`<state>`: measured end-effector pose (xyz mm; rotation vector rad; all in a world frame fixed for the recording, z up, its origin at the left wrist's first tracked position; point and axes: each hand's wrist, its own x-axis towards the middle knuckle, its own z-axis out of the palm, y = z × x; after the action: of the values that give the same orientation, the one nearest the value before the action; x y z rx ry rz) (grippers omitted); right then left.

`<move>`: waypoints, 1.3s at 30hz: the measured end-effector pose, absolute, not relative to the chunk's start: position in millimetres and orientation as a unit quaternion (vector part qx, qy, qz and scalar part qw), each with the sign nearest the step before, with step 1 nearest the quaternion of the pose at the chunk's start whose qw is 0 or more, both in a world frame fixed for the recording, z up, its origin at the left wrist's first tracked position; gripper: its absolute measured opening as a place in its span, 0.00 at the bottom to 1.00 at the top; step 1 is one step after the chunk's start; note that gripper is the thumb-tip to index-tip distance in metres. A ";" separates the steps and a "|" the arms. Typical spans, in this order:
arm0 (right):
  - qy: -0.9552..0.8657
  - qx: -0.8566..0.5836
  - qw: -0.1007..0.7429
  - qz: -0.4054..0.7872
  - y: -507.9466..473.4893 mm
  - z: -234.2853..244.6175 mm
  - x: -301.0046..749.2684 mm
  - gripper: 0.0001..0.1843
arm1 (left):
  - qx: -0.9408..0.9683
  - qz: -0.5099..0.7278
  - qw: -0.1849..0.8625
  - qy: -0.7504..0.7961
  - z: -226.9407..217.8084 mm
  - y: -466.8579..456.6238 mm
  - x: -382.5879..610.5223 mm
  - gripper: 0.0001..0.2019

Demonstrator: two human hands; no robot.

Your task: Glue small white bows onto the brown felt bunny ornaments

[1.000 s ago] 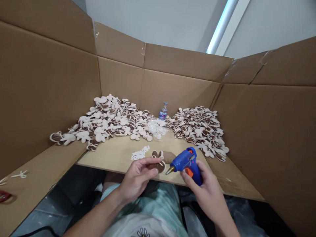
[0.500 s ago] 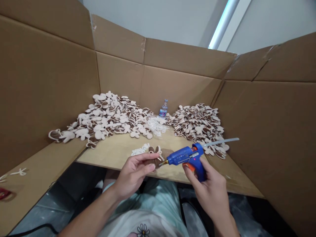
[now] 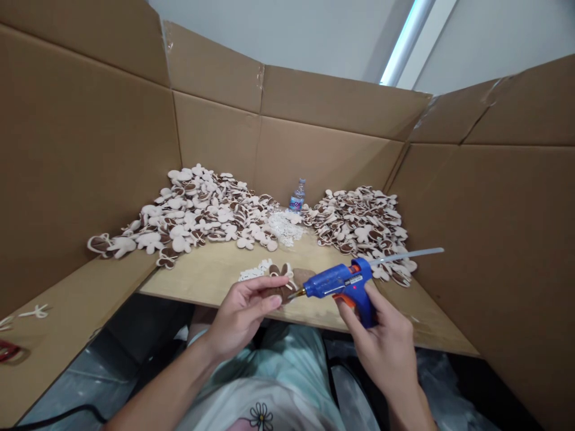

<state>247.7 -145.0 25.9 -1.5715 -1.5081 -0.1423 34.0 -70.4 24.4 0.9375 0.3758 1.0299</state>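
Note:
My left hand (image 3: 240, 314) pinches a brown fabric cutout with cream trim (image 3: 283, 291) between thumb and fingers, and my fingers hide part of it. My right hand (image 3: 386, 347) grips a blue hot glue gun (image 3: 344, 282) with an orange trigger. Its brass nozzle (image 3: 296, 294) points left and nearly touches the cutout. A translucent glue stick (image 3: 406, 255) juts out of the gun's back. A tan fabric piece (image 3: 303, 276) lies on the board just behind the cutout, and a strip of white lace (image 3: 255, 270) sits to its left.
Two large heaps of cream-and-brown fabric shapes (image 3: 193, 215) (image 3: 359, 230) lie along the plywood board (image 3: 215, 281), walled by cardboard panels (image 3: 90, 149). Between them are a water bottle (image 3: 296, 196) and white lace bits (image 3: 284, 228). Trimmings (image 3: 36, 311) lie on a cardboard ledge.
Over the last second the glue gun has swung flatter, its nozzle now pointing left at the cutout and its glue stick showing at the back. Both hands have risen slightly.

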 end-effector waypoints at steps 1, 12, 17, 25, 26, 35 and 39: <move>-0.613 -0.638 0.461 -0.059 -145.2 26.1 247.7 0.16 | 0.429 0.472 0.751 0.171 24.6 -70.2 34.0 0.13; -0.622 -0.627 0.462 -0.082 -146.1 27.7 248.6 0.11 | 0.430 0.469 0.754 0.161 23.0 -68.5 33.5 0.13; -0.625 -0.611 0.470 -0.125 -145.5 30.6 249.3 0.10 | 0.430 0.471 0.755 0.155 24.8 -68.2 33.4 0.12; -0.618 -0.615 0.467 -0.148 -143.9 30.2 249.6 0.12 | 0.439 0.473 0.746 0.167 23.5 -68.2 32.5 0.12; -0.615 -0.619 0.465 -0.150 -143.8 29.9 250.2 0.12 | 0.440 0.475 0.743 0.170 23.3 -67.7 32.3 0.12; -0.523 -0.796 0.301 -0.045 -113.9 26.9 294.2 0.19 | 0.443 0.494 0.721 0.199 23.7 -52.3 22.6 0.14; -0.485 -0.852 0.192 0.049 -83.4 1.6 328.5 0.15 | 0.437 0.531 0.692 0.221 28.9 -44.3 17.8 0.14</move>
<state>328.5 -83.4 1.6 -2.3929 -1.3605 0.1375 17.8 -44.3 28.9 0.9768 0.4945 1.1860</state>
